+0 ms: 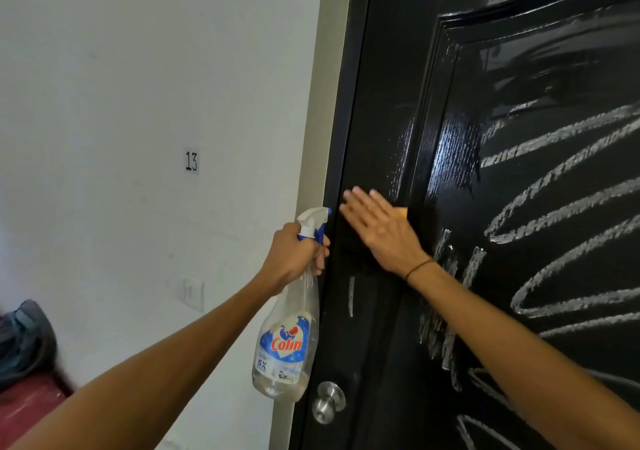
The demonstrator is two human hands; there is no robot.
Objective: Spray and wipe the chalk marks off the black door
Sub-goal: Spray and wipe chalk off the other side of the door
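The glossy black door (381,110) fills the right half of the view. White looping chalk marks (561,186) cover its inset panel, with smeared streaks (446,314) lower down. My left hand (294,255) grips the neck of a clear spray bottle (289,338) with a white and blue trigger head, held just left of the door's edge. My right hand (381,227) lies flat with straight fingers on the door stile, pressing a small orange cloth (401,212) that peeks out from under it.
A silver door knob (329,401) sits below the bottle. The white wall (138,85) at left carries a "13" label (191,161) and a light switch (191,292). A dark bag (24,338) lies at the far left on something red.
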